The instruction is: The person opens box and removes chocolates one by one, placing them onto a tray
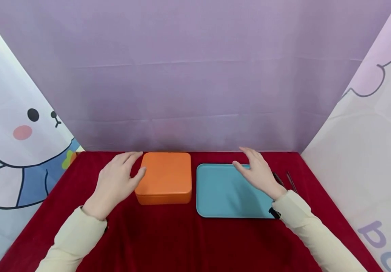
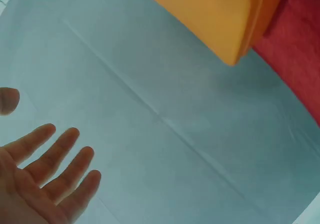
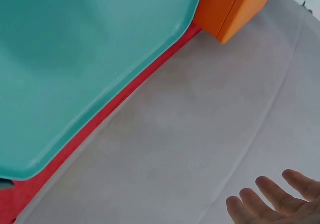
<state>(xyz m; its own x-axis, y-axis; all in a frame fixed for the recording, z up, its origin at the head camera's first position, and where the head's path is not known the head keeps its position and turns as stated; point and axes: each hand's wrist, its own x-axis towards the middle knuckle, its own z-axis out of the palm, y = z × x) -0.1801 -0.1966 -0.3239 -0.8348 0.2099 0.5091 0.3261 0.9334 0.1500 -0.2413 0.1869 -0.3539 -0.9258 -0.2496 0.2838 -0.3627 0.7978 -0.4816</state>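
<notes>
An orange lidded box (image 1: pixel 166 173) sits on the red cloth, its lid on. Just left of it my left hand (image 1: pixel 115 179) hovers with fingers extended and holds nothing; in the left wrist view the fingers (image 2: pixel 60 156) are spread apart, away from the box (image 2: pixel 215 13). Right of the box lies a flat blue tray (image 1: pixel 222 192) with a raised rim. Above the tray's right part my right hand (image 1: pixel 258 172) is raised, thumb apart from the fingers, holding nothing. The right wrist view shows its relaxed fingers (image 3: pixel 272 199) and the tray (image 3: pixel 100 43).
Thin dark utensils (image 1: pixel 291 182), partly hidden by the right hand, lie beyond the tray's right side. A red cloth (image 1: pixel 168 241) covers the table. A purple curtain (image 1: pixel 188 75) hangs behind, with printed cartoon panels (image 1: pixel 12 151) at the sides.
</notes>
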